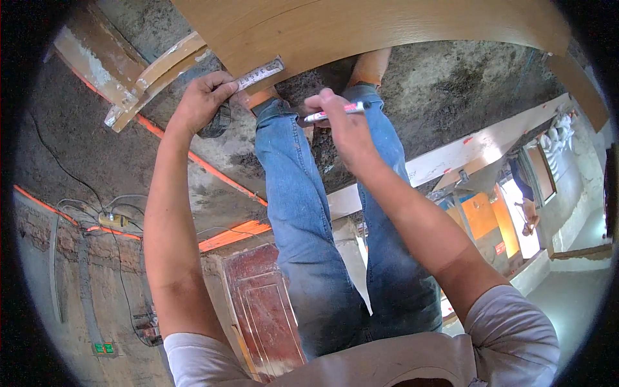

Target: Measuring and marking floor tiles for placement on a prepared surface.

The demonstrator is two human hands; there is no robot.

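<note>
A light wooden board (361, 29) with a curved-looking near edge spans the top of the view. My left hand (203, 100) pinches a metal ruler (260, 73) and presses it against the board's lower edge. My right hand (345, 126) grips a white marker pen (335, 113) with a red and dark tip end, held just below the board edge, to the right of the ruler. My legs in blue jeans (303, 213) stand under the board on a rough dirt floor.
Wood offcuts (151, 74) lie at upper left. Orange-edged strips (193, 158) cross the ground. A red panelled door (267, 309) lies below. Cables and a yellow tool (113, 220) sit at left. A long white board (477, 148) runs at right.
</note>
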